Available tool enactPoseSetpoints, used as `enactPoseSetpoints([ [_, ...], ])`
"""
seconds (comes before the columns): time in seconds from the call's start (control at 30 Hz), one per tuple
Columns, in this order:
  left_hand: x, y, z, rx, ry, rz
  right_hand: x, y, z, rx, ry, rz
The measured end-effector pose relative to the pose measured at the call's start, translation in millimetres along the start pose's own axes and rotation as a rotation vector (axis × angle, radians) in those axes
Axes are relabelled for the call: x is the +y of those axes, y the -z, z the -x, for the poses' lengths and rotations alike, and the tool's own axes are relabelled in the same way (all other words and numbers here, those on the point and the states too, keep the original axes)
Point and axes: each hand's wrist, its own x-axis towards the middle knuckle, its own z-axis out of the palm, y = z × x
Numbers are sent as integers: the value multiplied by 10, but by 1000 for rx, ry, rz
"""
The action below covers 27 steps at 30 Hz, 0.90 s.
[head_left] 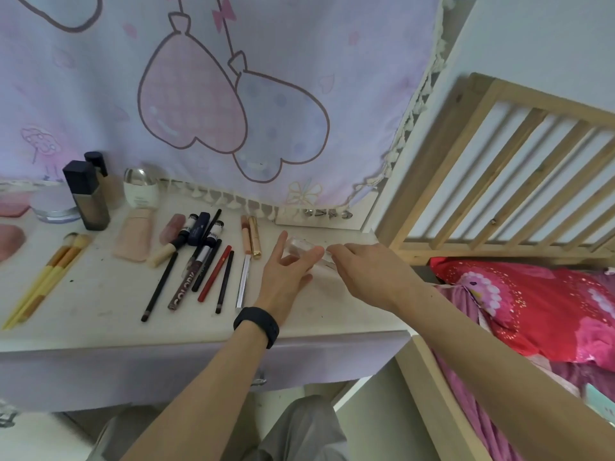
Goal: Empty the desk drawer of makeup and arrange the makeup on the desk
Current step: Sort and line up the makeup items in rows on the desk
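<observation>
Soft even daylight, slight blur, wide-angle edge distortion

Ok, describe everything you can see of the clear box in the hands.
The clear box is small, see-through, plastic by its look, with rounded corners and something pale inside; blur hides detail. It is over the right part of the desk, right of the gold tube. The left hand pinches its left end, the right hand holds its right end. Whether it rests on the desk I cannot tell.
</observation>
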Motion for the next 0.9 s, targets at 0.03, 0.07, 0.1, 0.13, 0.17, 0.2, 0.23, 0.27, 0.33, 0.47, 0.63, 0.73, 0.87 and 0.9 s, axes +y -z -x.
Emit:
enactPoseSetpoints([
  [0.03, 2, -6, -2, 4, -2, -5, 1, -19, 6, 17, -4, 11],
  [0.07, 6, -10, -6, 10, -4, -8, 5, -38, 3, 37, 1, 8],
  [0.1, 9, -9, -6, 17, -4, -7, 10, -59, 0, 59, 11, -10],
  [0.13, 9, -10, -7, 22, -6, -7, 15, -81, -5, 77, 20, -30],
  [0.17, 4, -11, -5, 24, -6, -8, 19, -103, -5, 83, 20, -42],
  [0.2, -5, -13, -2, 24, -6, -11, 20, -124, 1, 84, 11, -51],
  [0.23, -15, -11, -2, 24, -6, -13, 16, -142, 13, 88, -1, -63],
  [0.27, -19, -9, -6, 27, -6, -13, 8, -156, 22, 95, -12, -73],
  [0.33, -10, -6, -17, 27, -3, -8, 1, -172, 14, 102, -25, -71],
  [0.47, -10, 2, -5, 19, 8, -8, 0, -219, -10, 108, -24, -32],
  [0.63, -35, -27, 10, 25, -36, -153, 85, -286, 61, -13, -33, 20],
  [0.73, -52, -22, 7, 23, -41, -206, 110, -343, 110, -25, -2, 59],
  [0.87, -46, 1, -11, 32, -22, -222, 122, -358, 91, -2, -1, 55],
  [0.9, -47, 12, -16, 32, -18, -212, 99, -356, 77, -1, 0, 58],
])
